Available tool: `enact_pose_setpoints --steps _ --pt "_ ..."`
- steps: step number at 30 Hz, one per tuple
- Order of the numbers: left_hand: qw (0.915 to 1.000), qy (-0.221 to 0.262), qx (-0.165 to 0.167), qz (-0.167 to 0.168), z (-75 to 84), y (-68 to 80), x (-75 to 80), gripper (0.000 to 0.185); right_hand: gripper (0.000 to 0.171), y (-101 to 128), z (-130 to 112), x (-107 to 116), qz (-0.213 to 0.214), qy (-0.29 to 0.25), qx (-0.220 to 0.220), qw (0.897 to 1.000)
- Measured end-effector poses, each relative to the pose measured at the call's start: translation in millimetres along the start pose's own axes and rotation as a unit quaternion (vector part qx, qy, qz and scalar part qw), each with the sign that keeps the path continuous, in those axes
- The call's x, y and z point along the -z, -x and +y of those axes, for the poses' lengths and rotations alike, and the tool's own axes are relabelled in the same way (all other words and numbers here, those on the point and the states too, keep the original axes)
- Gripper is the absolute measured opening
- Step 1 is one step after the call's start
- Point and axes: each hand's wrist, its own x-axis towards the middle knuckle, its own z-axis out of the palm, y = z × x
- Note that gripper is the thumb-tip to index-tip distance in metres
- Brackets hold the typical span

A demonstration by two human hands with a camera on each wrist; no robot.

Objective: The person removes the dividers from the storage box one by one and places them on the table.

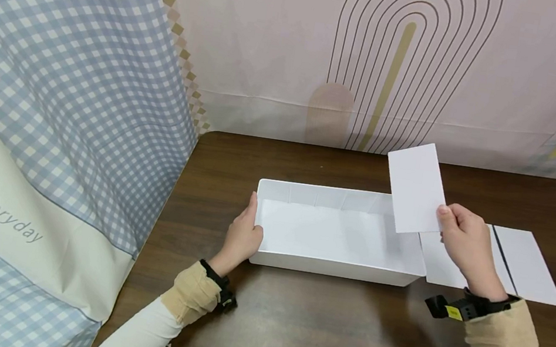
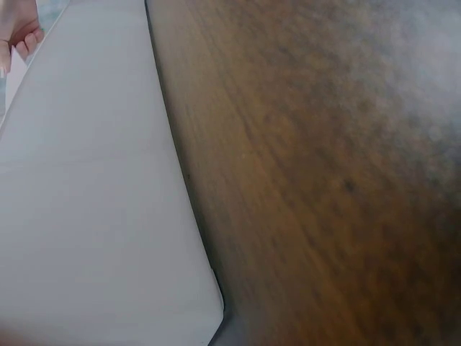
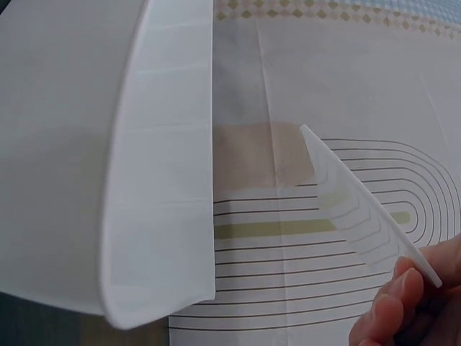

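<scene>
A long white open-topped bin (image 1: 336, 269) stands on the table. My left hand (image 1: 244, 234) holds its left end, fingers lying along the outside of the end wall and thumb over the rim. In the left wrist view only the bin's outer wall (image 2: 94, 194) shows, with no left fingers. My right hand (image 1: 468, 242) pinches a thin white rectangular card (image 1: 415, 187) by its lower right corner. The card is tilted above the bin's right end. In the right wrist view the card (image 3: 360, 209) appears nearly edge-on, its glossy face reflecting the curtain's lines.
Flat white sheets (image 1: 529, 265) lie right of the bin, a dark strip between them, partly hidden by my right hand. Behind the brown wooden table (image 1: 298, 330) hangs a patterned pink curtain (image 1: 264, 41). A blue checked cloth (image 1: 80, 63) hangs along the left.
</scene>
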Motion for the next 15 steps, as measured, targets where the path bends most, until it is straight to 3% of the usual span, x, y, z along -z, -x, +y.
enact_pose_setpoints --steps 15 --pt "1.0000 0.000 -0.001 0.001 0.3 -0.4 0.2 0.069 0.046 3.3 -0.1 13.0 -0.023 0.050 -0.017 0.998"
